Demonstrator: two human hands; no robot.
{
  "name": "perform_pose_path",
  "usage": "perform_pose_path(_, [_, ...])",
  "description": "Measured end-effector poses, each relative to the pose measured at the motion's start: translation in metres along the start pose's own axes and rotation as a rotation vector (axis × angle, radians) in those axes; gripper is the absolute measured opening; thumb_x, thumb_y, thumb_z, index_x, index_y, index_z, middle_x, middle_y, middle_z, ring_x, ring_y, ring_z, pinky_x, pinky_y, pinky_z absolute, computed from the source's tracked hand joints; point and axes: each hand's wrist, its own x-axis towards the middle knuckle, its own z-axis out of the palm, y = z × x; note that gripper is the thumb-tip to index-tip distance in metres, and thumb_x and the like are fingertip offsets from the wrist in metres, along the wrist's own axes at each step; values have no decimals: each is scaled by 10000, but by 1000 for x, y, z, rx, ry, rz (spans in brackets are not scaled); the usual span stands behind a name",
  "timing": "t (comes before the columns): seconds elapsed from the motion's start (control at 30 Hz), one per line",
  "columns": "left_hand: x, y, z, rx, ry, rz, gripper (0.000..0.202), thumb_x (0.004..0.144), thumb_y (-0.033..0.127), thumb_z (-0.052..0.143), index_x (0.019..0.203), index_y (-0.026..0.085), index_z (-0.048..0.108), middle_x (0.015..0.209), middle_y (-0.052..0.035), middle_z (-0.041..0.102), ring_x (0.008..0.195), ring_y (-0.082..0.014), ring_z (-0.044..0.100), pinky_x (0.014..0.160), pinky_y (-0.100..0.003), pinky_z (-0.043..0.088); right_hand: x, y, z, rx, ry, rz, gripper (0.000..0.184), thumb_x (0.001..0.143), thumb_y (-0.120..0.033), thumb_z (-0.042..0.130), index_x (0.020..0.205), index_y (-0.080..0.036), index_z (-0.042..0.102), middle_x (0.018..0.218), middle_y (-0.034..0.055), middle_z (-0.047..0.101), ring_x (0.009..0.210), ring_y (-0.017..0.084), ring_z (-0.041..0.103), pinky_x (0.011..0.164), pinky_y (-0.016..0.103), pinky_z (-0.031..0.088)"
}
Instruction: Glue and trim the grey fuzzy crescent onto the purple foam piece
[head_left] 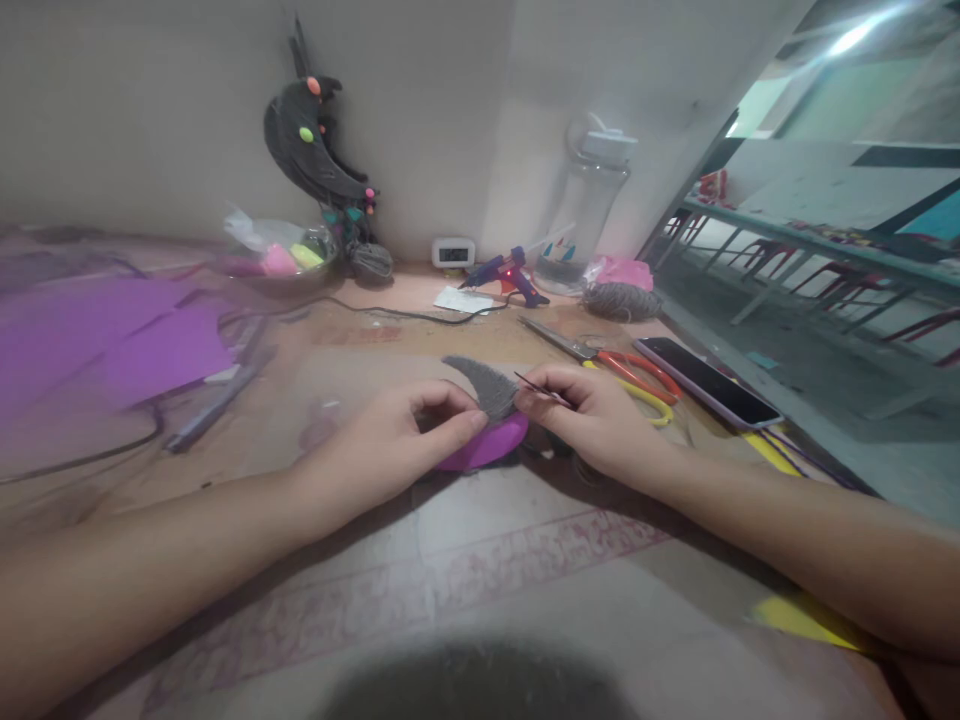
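Observation:
A curved grey horn-shaped piece [480, 383], wrapped in grey yarn, rises from a purple foam piece [491, 445] at the middle of the table. My left hand [397, 440] pinches this piece from the left, fingers closed on it. My right hand [592, 415] is closed on a thin dark needle-like stick [540, 390] whose tip points at the grey piece.
Orange-and-yellow scissors [622, 375] and a phone [705, 380] lie to the right. A blue glue gun [506, 275], a water jug [585, 215], grey yarn balls [621, 300], a bowl [281, 262] and a dark crescent ornament [315, 150] stand at the back. Purple sheets [112, 345] lie left.

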Motion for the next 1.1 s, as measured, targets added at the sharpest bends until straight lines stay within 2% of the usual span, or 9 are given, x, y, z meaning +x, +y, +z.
perform_pose_path(0.17, [0, -4, 1, -13, -11, 44, 254, 909, 367, 503, 764, 201, 630, 757, 23, 646, 711, -138, 578, 668, -235, 450, 1, 2, 0, 48, -14, 42, 276, 863, -408, 583, 723, -170, 582, 566, -47, 510, 500, 81, 476, 467, 196, 381])
perform_pose_path(0.33, [0, -4, 2, -40, -30, 27, 340, 930, 435, 442, 758, 194, 609, 761, 7, 619, 738, -159, 579, 648, -243, 454, 1, 5, -1, 63, -17, 73, 264, 850, -419, 604, 754, -173, 585, 567, -57, 506, 493, 79, 482, 474, 197, 392])
perform_pose_path(0.5, [1, -3, 1, -6, -54, 23, 275, 894, 415, 513, 779, 201, 643, 777, 9, 642, 747, -159, 579, 684, -257, 459, 1, 4, -1, 19, -13, 56, 274, 865, -413, 588, 738, -170, 582, 557, -57, 507, 486, 76, 483, 465, 192, 382])
perform_pose_path(0.67, [0, -5, 1, 24, -45, 40, 284, 901, 390, 490, 724, 194, 594, 695, 21, 581, 665, -143, 546, 599, -248, 422, 0, 2, 0, -19, -37, 16, 281, 881, -389, 572, 713, -165, 577, 558, -52, 504, 479, 68, 469, 451, 181, 371])
perform_pose_path(0.87, [0, -6, 1, -37, -58, 41, 274, 916, 384, 466, 746, 197, 572, 698, 24, 562, 659, -137, 538, 580, -236, 414, 0, 6, 0, 71, -57, 72, 268, 868, -422, 589, 761, -176, 579, 600, -48, 532, 503, 80, 522, 469, 190, 414])
perform_pose_path(1.1, [3, -5, 1, -51, -44, 23, 339, 922, 431, 466, 740, 193, 626, 773, 3, 640, 724, -154, 580, 610, -242, 435, 1, 6, 0, 67, -65, 40, 276, 863, -417, 598, 738, -173, 572, 586, -54, 511, 505, 75, 500, 470, 187, 407])
